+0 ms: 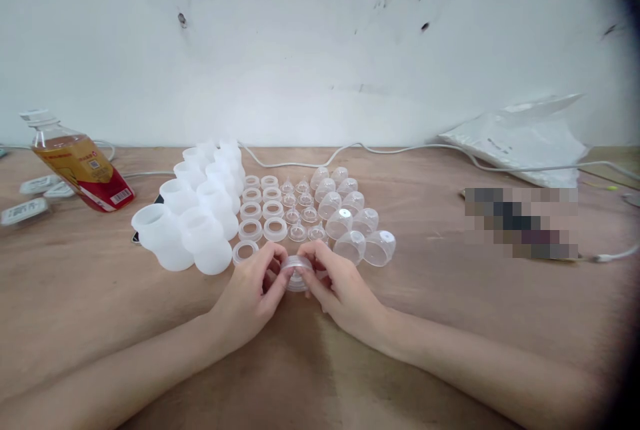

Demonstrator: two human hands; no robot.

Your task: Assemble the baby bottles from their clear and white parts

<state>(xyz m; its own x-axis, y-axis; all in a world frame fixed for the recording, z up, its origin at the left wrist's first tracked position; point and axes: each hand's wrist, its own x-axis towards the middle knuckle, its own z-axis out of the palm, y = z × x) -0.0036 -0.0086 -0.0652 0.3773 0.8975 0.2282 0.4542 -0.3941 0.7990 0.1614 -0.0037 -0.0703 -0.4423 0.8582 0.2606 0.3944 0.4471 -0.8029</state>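
Between my two hands I hold a translucent baby bottle collar ring (297, 262) low over the table, with a clear part showing under it that looks like a nipple. My left hand (259, 287) pinches the ring's left side. On its right side the thumb and fingers of my right hand (340, 283) are closed. Just beyond my hands, other collar rings (275, 229) lie in two columns. Beside them stand clear silicone nipples (298, 233), tips up. Clear dome caps (379, 248) sit to the right, and milky white bottles (167, 243) stand open-mouthed at the left.
A drink bottle (83, 163) with a red and yellow label is at the far left, near small clear packs (24, 211). A white cable (350, 145) runs along the wall. At right are a plastic bag (520, 137) and a pixelated dark object (520, 223) with a cable.
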